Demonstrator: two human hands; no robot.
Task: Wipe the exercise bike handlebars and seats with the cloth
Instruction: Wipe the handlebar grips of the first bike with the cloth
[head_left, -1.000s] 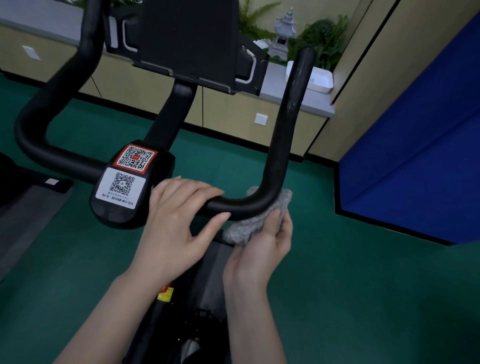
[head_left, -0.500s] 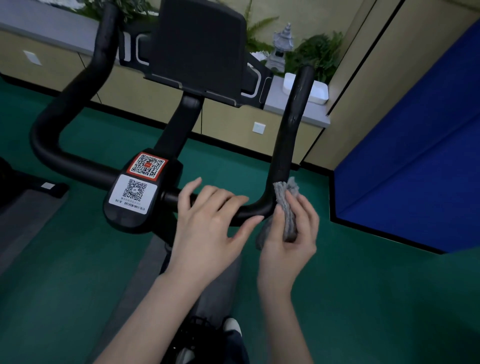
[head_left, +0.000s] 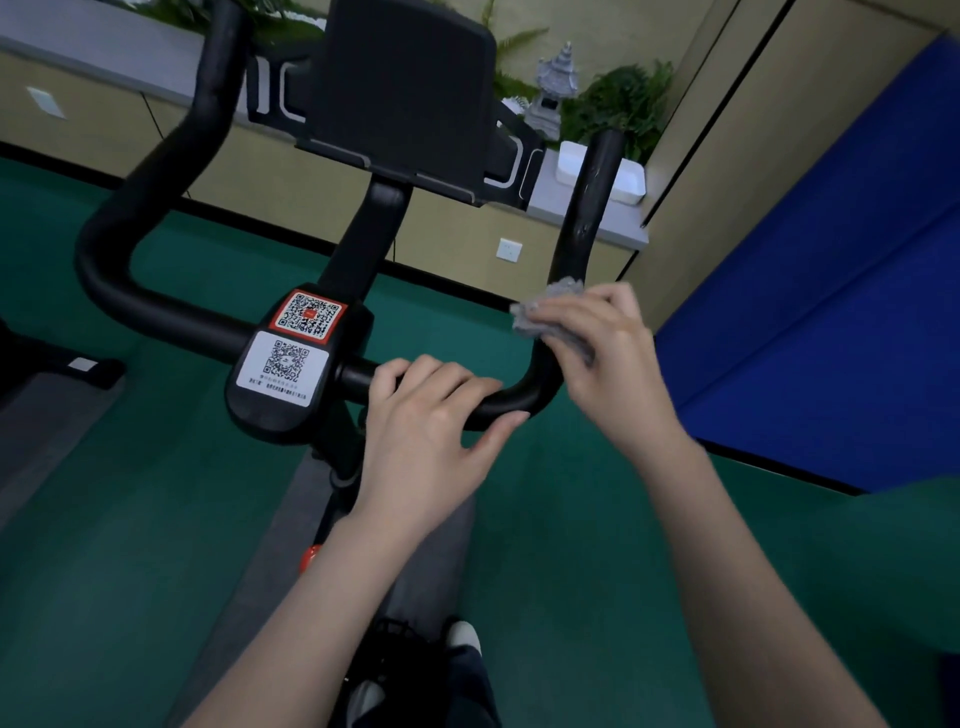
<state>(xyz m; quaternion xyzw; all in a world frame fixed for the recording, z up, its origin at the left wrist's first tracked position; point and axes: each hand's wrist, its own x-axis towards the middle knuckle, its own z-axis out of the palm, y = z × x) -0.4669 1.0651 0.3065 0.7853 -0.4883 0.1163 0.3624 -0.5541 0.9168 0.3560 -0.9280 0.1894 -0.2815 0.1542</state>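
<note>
Two hands busy. Near: left hand (head_left: 431, 415), fingers curled over black padded tubular handlebar (head_left: 156, 312), steadying. The stretch under it may go unwiped. Right hand (head_left: 608, 353) fingers clamp small crumpled grey cloth (head_left: 550, 312) on the R bend. Risks: cloth bunched, little contact, could slip out. Far side of scuffed upright horn (head_left: 592, 197) likely missed. Seat not in view.

Bare forearms (head_left: 322, 597), dark trousers (head_left: 470, 688), white-toed shoes (head_left: 462, 635).

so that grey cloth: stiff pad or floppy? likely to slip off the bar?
Probably floppy: the cloth bunches and creases round the handlebar under the right hand. Likely light: curled fingers alone hold it. Its fuzzy texture suggests it drags rather than slips.
</note>
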